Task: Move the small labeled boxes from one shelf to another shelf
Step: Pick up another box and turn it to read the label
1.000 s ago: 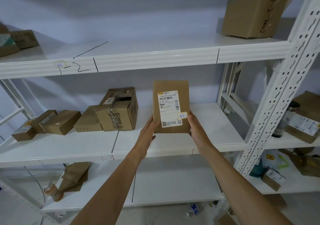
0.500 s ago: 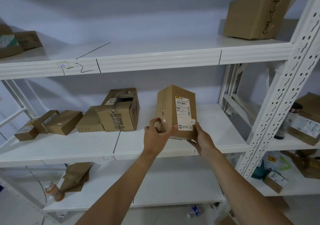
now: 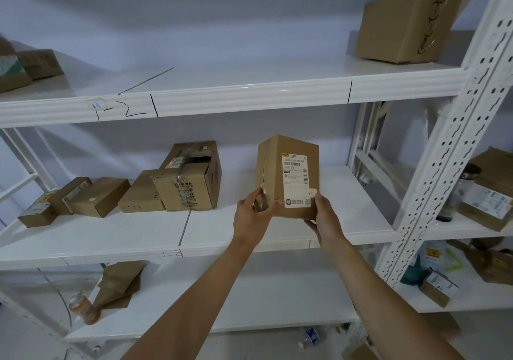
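Note:
I hold a small brown cardboard box point(image 3: 288, 165) with a white shipping label upright in front of the middle shelf point(image 3: 277, 237). My left hand point(image 3: 254, 216) grips its lower left side and my right hand point(image 3: 326, 218) holds its lower right corner from below. The box is turned so one vertical edge faces me. Several other small brown boxes point(image 3: 97, 196) stand on the left part of the same shelf, beside a taped, torn box point(image 3: 191, 185).
The upper shelf point(image 3: 249, 96) carries a large box point(image 3: 405, 26) at the right and boxes at the far left point(image 3: 30, 65). A perforated white upright point(image 3: 444, 165) rises at the right. The neighbouring rack holds packages point(image 3: 488, 196). A bottle point(image 3: 84, 308) lies on the lower shelf.
The box has turned from facing me flat to showing one vertical edge. My left hand moved from beneath it onto its left side. Both hands shifted slightly right.

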Demonstrator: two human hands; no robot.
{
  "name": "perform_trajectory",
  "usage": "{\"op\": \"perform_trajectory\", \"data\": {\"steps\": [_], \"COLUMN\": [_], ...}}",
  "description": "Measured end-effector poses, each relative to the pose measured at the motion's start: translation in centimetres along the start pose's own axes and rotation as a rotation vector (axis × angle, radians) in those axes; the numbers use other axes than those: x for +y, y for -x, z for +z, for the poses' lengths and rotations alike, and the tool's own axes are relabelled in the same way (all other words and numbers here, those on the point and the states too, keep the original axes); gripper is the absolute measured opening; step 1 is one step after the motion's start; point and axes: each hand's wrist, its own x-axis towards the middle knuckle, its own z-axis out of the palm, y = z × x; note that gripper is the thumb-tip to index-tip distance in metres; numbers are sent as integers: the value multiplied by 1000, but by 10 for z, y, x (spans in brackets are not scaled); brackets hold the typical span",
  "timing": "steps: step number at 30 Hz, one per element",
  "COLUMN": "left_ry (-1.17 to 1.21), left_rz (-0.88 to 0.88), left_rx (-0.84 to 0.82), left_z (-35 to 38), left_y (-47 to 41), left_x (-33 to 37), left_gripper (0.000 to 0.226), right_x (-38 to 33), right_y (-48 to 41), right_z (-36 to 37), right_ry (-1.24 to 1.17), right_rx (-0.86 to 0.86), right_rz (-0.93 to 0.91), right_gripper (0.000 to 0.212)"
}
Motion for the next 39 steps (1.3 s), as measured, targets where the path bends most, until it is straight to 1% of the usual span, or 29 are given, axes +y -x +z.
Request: {"op": "perform_trajectory", "data": {"steps": [2, 3, 6, 9, 12, 13, 15, 17, 20, 22, 26, 30, 31, 34, 37, 39], "left_ry": [21, 54, 165, 250, 429, 487, 570, 630, 685, 702, 678, 618, 598, 527, 434, 386], "left_rz": [42, 50, 25, -43, -142, -184, -242, -274, -312, -322, -313, -298, -292, -255, -179, -118], "left_rx": [-38, -46, -59, -47, -49, -57, -70, -67, -68, -82, -71, -41, -31, -1, 24, 37], "left_z": [-4, -6, -10, -12, -18, -21, -25, -27, -28, -30, -32, -32, -33, -31, -28, -26], "left_y": [-1, -3, -5, -6, -8, -10, -11, -12, -13, -12, -10, -7, -7, -3, 4, 9], "left_x": [1, -1, -6, -8, -6, -7, -9, -12, -17, -19, -21, -19, -18, -15, -15, -13], "left_gripper": [60, 55, 48, 39, 31, 28, 24, 23, 23, 25, 24, 30, 31, 28, 38, 41], "right_x": [-4, -5, -9, -13, -11, -7, 4, 13, 18, 21, 23, 17, 15, 12, 8, 7], "right_y": [2, 3, 10, 23, 36, 38, 41, 46, 57, 58, 57, 54, 53, 53, 52, 51], "right_z": [2, 3, 10, 23, 32, 35, 40, 47, 55, 56, 54, 49, 47, 41, 35, 32], "right_ry": [50, 70, 137, 238, 360, 392, 518, 646, 730, 747, 737, 654, 631, 544, 436, 409], "right_rx": [23, 34, 56, 49, 41, 53, 80, 155, 198, 192, 181, 151, 143, 98, 80, 92], "right_rz": [-59, -88, -193, -334, -501, -566, -674, -714, -790, -798, -754, -682, -654, -525, -394, -366], "right_gripper": [37, 36, 33, 36, 32, 34, 45, 58, 63, 64, 62, 63, 62, 50, 44, 41]}}
